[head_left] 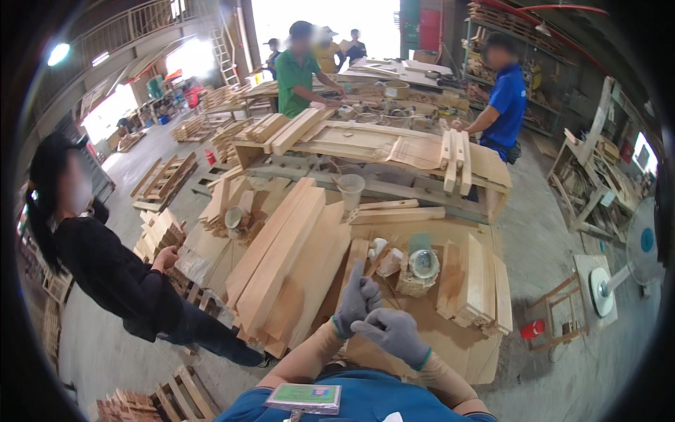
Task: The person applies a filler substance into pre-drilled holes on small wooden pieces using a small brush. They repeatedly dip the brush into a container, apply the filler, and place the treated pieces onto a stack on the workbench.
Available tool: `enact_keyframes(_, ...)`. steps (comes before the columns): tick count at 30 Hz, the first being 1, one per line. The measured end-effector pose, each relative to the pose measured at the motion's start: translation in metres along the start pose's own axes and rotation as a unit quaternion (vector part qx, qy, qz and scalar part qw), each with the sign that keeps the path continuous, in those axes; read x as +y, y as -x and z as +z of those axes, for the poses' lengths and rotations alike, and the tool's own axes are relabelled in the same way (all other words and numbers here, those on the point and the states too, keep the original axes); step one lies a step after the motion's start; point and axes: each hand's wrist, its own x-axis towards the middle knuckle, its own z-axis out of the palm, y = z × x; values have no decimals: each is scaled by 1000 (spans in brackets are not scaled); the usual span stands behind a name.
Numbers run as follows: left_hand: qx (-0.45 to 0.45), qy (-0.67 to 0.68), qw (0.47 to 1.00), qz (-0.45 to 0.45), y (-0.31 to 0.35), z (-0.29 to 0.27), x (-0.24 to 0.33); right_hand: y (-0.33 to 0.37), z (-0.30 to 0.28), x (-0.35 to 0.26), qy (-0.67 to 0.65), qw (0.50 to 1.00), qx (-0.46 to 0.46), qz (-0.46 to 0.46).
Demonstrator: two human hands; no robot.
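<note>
My left grip (357, 304) stands apart, fingers extended; my right grip (397, 339) curls, contents unclear. Wooden boards (283, 260) lie left of centre frame: stacking looks done, what's left I can't tell.

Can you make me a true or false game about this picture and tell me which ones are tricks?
1. The left hand and right hand of the person wearing the camera both have gray gloves on. True.
2. The left hand is gripping a hammer. False: no hammer shows in it, and a finger sticks up.
3. Long wooden boards lie to the left of the gloved hands. True.
4. The worker by the shelves on the right wears a yellow shirt. False: it is a blue shirt.
5. The person at the far left wears dark clothes. True.
6. The small bucket at the lower right is green. False: it is a red bucket.
</note>
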Motion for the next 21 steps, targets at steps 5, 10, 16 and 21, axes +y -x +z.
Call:
enact_keyframes(5,-22,-2,997,-68,38,-10,-13,18,-60,-69,-392,914,-100,3)
enact_keyframes(10,-174,94,974,-109,60,-10,-21,22,-61,-84,-569,772,-279,-54)
enact_keyframes(16,-156,57,982,-95,72,-21,-17,17,-48,-80,-546,755,-300,-205)
enact_keyframes(21,-159,42,983,-81,83,-27,-20,14,-59,-100,-579,744,-299,-145)
